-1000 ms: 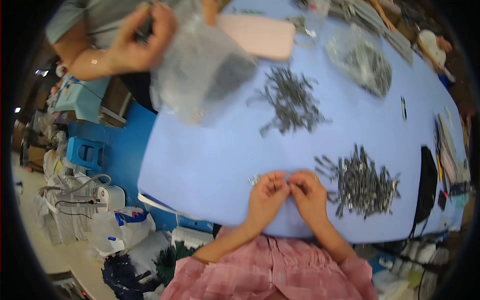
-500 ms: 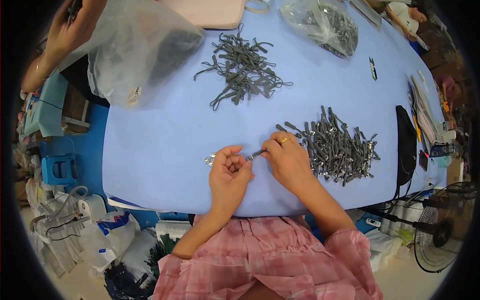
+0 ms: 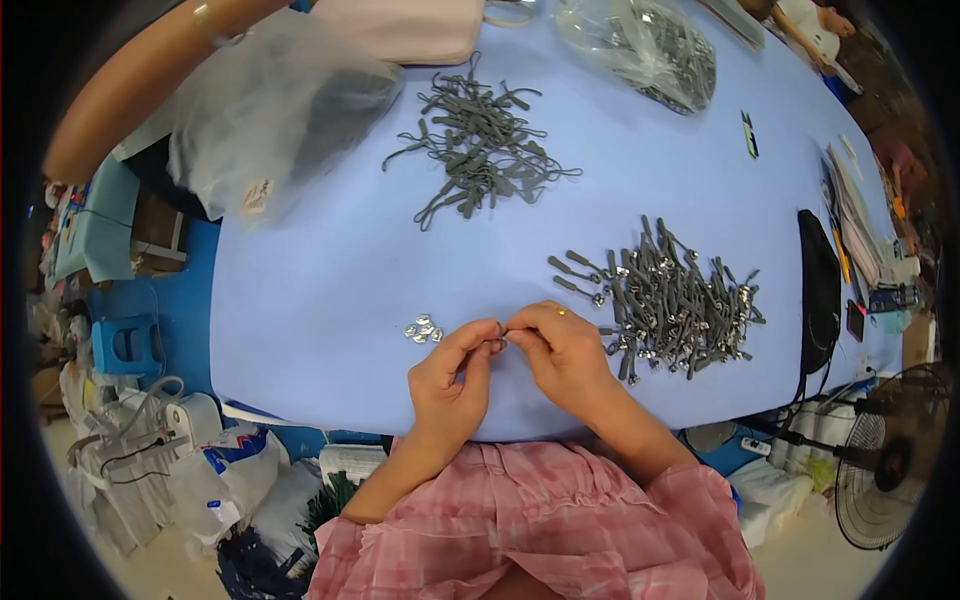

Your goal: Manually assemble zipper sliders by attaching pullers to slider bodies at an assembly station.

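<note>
My left hand [image 3: 450, 378] and my right hand [image 3: 562, 358] meet fingertip to fingertip over the table's near side. Both are closed in a pinch on a small dark zipper pull [image 3: 503, 336], mostly hidden by the fingers. Close to my left fingers lies a little cluster of silver metal zipper sliders [image 3: 422, 328]. Just beyond my right hand spreads a pile of dark grey zipper pulls with silver sliders on them [image 3: 672, 300]. Farther off, near the table's middle, is a heap of grey looped pulls [image 3: 482, 145], on which no metal shows.
A clear plastic bag [image 3: 270, 120] stands at the far left, under another person's forearm [image 3: 140, 90]. Another bag of dark pieces [image 3: 650, 55] lies at the back. Small snips [image 3: 749, 135], a black pouch [image 3: 819, 290] and a fan [image 3: 885, 460] are on the right.
My right hand has come nearer and lower, uncovering pulls at the pile's left edge. My fingertips have closed together over the pull. The other person's arm has reached farther across the bag.
</note>
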`<state>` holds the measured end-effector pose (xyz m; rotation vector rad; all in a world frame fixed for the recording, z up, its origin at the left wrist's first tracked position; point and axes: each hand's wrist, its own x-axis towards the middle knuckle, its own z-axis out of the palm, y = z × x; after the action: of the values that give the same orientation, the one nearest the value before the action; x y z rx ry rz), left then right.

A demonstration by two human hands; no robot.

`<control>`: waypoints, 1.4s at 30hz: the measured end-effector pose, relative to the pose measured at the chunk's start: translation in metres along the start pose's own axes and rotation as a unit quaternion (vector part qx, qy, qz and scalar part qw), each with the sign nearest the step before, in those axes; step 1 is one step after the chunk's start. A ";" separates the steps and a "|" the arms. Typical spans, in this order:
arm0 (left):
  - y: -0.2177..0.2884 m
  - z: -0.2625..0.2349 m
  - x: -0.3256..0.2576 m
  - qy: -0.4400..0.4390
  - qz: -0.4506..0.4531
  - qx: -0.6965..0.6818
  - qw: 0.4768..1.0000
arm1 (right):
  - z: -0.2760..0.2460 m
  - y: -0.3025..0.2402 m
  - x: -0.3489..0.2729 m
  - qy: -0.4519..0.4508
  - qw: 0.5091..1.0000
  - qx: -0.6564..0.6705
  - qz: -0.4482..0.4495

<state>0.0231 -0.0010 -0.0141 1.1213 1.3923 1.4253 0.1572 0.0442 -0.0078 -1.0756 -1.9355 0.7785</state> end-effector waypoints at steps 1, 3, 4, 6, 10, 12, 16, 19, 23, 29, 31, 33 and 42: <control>0.000 -0.002 0.001 -0.014 -0.019 -0.013 1.000 | -0.002 -0.003 0.000 -0.013 0.998 0.037 0.058; -0.001 -0.005 0.002 -0.025 -0.035 -0.022 0.999 | 0.001 -0.006 -0.002 -0.027 0.990 0.078 0.113; -0.002 -0.004 0.002 -0.030 -0.036 -0.022 0.999 | 0.004 -0.006 -0.004 -0.015 0.966 0.166 0.196; -0.002 -0.005 0.002 -0.030 -0.035 -0.020 0.999 | 0.007 -0.004 -0.004 -0.008 0.928 0.254 0.274; -0.001 -0.006 0.002 -0.038 -0.058 -0.023 0.997 | 0.000 0.003 0.002 -0.069 0.929 0.239 0.274; -0.002 -0.008 0.003 -0.039 -0.057 -0.030 0.997 | -0.002 0.005 0.006 -0.094 0.927 0.240 0.272; -0.004 -0.014 0.005 -0.049 -0.081 -0.153 0.984 | -0.007 -0.004 0.012 -0.135 0.897 0.295 0.301; -0.007 -0.020 0.005 -0.059 -0.130 -0.296 0.944 | -0.001 -0.008 0.008 -0.127 0.863 0.364 0.327; 0.000 -0.020 0.000 -0.052 -0.151 -0.316 0.935 | 0.003 -0.004 0.006 -0.134 0.822 0.444 0.331; 0.000 -0.021 -0.004 -0.018 -0.110 -0.260 0.959 | 0.008 -0.022 0.005 -0.104 0.862 0.366 0.336; -0.005 -0.028 -0.004 -0.020 -0.151 -0.315 0.937 | 0.013 -0.025 0.001 -0.094 0.854 0.390 0.331; -0.005 -0.031 -0.003 -0.023 -0.190 -0.368 0.910 | 0.014 -0.027 0.002 -0.085 0.846 0.414 0.325; -0.005 -0.024 -0.008 -0.052 -0.061 -0.087 0.993 | 0.020 -0.015 -0.007 -0.134 0.876 0.255 0.387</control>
<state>0.0019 -0.0149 -0.0190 0.9684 1.2188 1.3535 0.1365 0.0284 -0.0088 -1.4472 -1.3119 1.8418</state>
